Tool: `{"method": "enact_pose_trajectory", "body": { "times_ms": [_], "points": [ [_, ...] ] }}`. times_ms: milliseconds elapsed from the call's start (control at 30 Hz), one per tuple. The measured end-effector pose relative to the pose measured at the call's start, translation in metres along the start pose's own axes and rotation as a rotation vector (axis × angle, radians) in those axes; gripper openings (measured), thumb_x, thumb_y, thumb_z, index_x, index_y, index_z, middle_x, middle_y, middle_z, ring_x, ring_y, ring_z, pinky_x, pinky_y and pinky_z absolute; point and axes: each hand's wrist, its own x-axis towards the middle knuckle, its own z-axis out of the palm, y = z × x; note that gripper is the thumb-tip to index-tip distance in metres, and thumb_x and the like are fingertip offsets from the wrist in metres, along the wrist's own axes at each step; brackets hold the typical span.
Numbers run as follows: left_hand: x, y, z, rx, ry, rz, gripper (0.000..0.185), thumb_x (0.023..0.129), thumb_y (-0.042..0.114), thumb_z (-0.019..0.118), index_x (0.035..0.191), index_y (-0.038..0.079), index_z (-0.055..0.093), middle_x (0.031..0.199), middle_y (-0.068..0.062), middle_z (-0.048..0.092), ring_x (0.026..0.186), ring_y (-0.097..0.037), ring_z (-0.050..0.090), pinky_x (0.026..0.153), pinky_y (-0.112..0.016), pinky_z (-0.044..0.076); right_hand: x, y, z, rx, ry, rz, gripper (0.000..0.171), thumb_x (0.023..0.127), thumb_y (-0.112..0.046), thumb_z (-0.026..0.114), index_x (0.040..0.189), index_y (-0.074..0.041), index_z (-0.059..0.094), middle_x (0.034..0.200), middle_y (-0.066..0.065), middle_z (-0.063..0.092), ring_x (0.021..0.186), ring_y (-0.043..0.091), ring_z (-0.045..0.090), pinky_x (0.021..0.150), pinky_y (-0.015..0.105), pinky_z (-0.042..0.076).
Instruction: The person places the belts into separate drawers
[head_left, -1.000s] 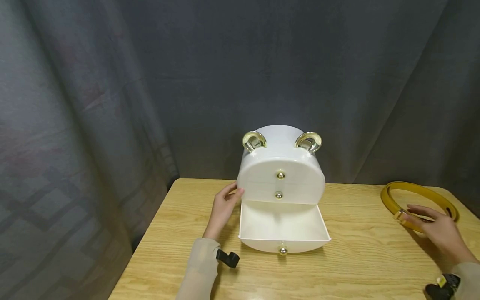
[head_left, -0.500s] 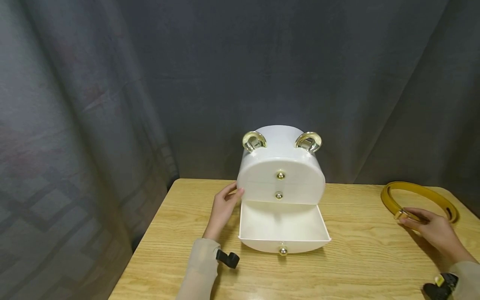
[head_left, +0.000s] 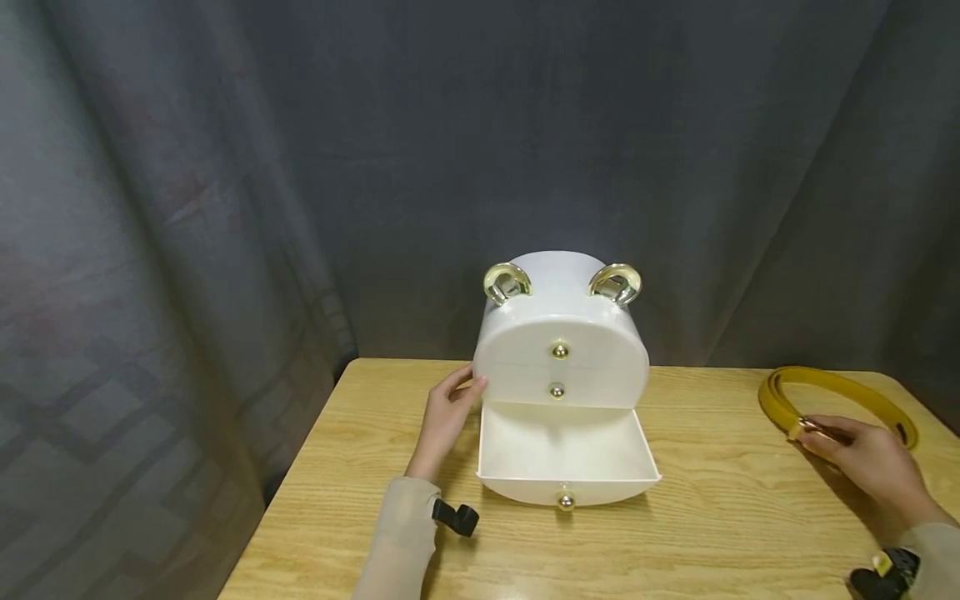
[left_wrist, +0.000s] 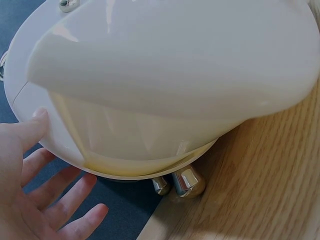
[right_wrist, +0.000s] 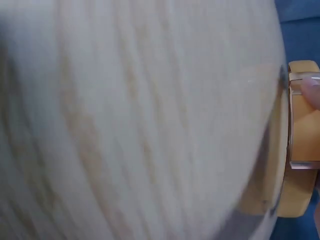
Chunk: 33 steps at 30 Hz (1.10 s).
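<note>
A white rounded drawer box (head_left: 562,333) with gold ear-shaped rings stands mid-table in the head view. Its bottom drawer (head_left: 566,442) is pulled out, and nothing shows inside it. My left hand (head_left: 444,417) rests against the box's left side. In the left wrist view, the thumb (left_wrist: 34,131) touches the white front and the other fingers spread loosely by the edge. At the right lies a coiled yellow belt (head_left: 832,382). My right hand (head_left: 873,462) pinches it at the gold buckle (right_wrist: 305,125); the right wrist view shows only some fingertips.
The box and belt stand on a light wooden table (head_left: 720,533). Dark grey curtains (head_left: 450,167) hang behind the table and along its left side. Gold knobs (head_left: 560,351) stick out from the drawer fronts.
My right hand has come down onto the belt's buckle and now pinches it. The belt's coil has shifted slightly. My left hand stays against the box.
</note>
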Motion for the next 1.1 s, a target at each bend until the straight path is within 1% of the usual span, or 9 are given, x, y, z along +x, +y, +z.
{"method": "enact_pose_trajectory", "body": {
  "times_ms": [167, 333, 567, 667, 733, 800, 967, 1033, 1100],
  "points": [
    [0.000, -0.001, -0.001, 0.014, 0.012, -0.001, 0.047, 0.096, 0.033, 0.068, 0.137, 0.010, 0.061, 0.138, -0.010, 0.057, 0.112, -0.027, 0.063, 0.092, -0.043, 0.052, -0.005, -0.012, -0.004, 0.004, 0.009, -0.092, 0.058, 0.097, -0.037, 0.065, 0.123, 0.014, 0.060, 0.118, 0.039, 0.059, 0.096, 0.057, 0.057, 0.065, 0.057, 0.048],
    [0.001, -0.002, 0.000, -0.004, 0.007, 0.007, 0.046, 0.096, 0.031, 0.068, 0.136, 0.010, 0.061, 0.137, -0.011, 0.058, 0.111, -0.028, 0.063, 0.093, -0.043, 0.052, -0.018, -0.022, -0.005, 0.003, 0.081, -0.201, 0.049, 0.091, -0.030, 0.073, 0.118, 0.011, 0.065, 0.107, 0.032, 0.066, 0.082, 0.047, 0.063, 0.056, 0.049, 0.050],
    [0.000, -0.003, 0.002, -0.024, -0.002, 0.011, 0.047, 0.096, 0.031, 0.067, 0.137, 0.009, 0.060, 0.139, -0.012, 0.057, 0.112, -0.028, 0.062, 0.093, -0.043, 0.052, -0.036, -0.035, -0.007, 0.009, 0.132, -0.206, 0.047, 0.090, -0.023, 0.076, 0.119, 0.012, 0.064, 0.103, 0.036, 0.065, 0.076, 0.049, 0.063, 0.049, 0.045, 0.049],
    [0.000, -0.003, 0.002, -0.028, -0.003, 0.015, 0.047, 0.098, 0.029, 0.066, 0.139, 0.007, 0.058, 0.140, -0.014, 0.055, 0.113, -0.030, 0.062, 0.093, -0.045, 0.052, -0.040, -0.040, -0.009, 0.007, 0.181, -0.226, 0.043, 0.086, -0.020, 0.079, 0.115, 0.010, 0.067, 0.102, 0.034, 0.066, 0.069, 0.020, 0.064, 0.046, 0.035, 0.048],
    [0.000, -0.003, 0.002, -0.028, 0.000, 0.016, 0.047, 0.098, 0.028, 0.065, 0.138, 0.006, 0.058, 0.140, -0.014, 0.055, 0.113, -0.031, 0.062, 0.093, -0.046, 0.052, -0.043, -0.043, -0.010, 0.015, 0.203, -0.236, 0.042, 0.085, -0.018, 0.080, 0.114, 0.010, 0.068, 0.100, 0.033, 0.066, 0.066, -0.001, 0.055, 0.046, 0.028, 0.045],
    [0.000, -0.003, 0.001, -0.020, 0.000, 0.012, 0.046, 0.098, 0.029, 0.065, 0.138, 0.006, 0.058, 0.140, -0.014, 0.055, 0.113, -0.030, 0.062, 0.093, -0.045, 0.052, -0.047, -0.046, -0.011, 0.028, 0.213, -0.236, 0.042, 0.085, -0.017, 0.080, 0.114, 0.010, 0.068, 0.100, 0.033, 0.066, 0.068, -0.016, 0.043, 0.046, 0.022, 0.042],
    [0.001, -0.003, 0.001, -0.008, -0.001, 0.010, 0.047, 0.097, 0.033, 0.066, 0.137, 0.010, 0.060, 0.139, -0.011, 0.057, 0.113, -0.028, 0.062, 0.094, -0.044, 0.052, -0.055, -0.054, -0.012, 0.067, 0.234, -0.257, 0.041, 0.084, -0.013, 0.080, 0.114, 0.011, 0.069, 0.097, 0.031, 0.068, 0.076, -0.024, 0.036, 0.049, 0.011, 0.038],
    [0.000, -0.003, 0.001, -0.008, 0.000, 0.014, 0.048, 0.096, 0.034, 0.067, 0.137, 0.010, 0.060, 0.138, -0.011, 0.057, 0.113, -0.028, 0.062, 0.094, -0.044, 0.052, -0.058, -0.057, -0.012, 0.075, 0.242, -0.264, 0.040, 0.083, -0.013, 0.081, 0.114, 0.010, 0.069, 0.093, 0.009, 0.073, 0.077, -0.024, 0.036, 0.050, 0.009, 0.038],
    [0.000, -0.003, 0.000, -0.009, 0.001, 0.012, 0.048, 0.096, 0.034, 0.067, 0.137, 0.011, 0.061, 0.138, -0.011, 0.057, 0.113, -0.028, 0.062, 0.094, -0.044, 0.052, -0.061, -0.060, -0.012, 0.089, 0.244, -0.269, 0.039, 0.083, -0.013, 0.081, 0.113, 0.010, 0.070, 0.090, -0.019, 0.066, 0.076, -0.023, 0.039, 0.051, 0.008, 0.039]
  ]
}}
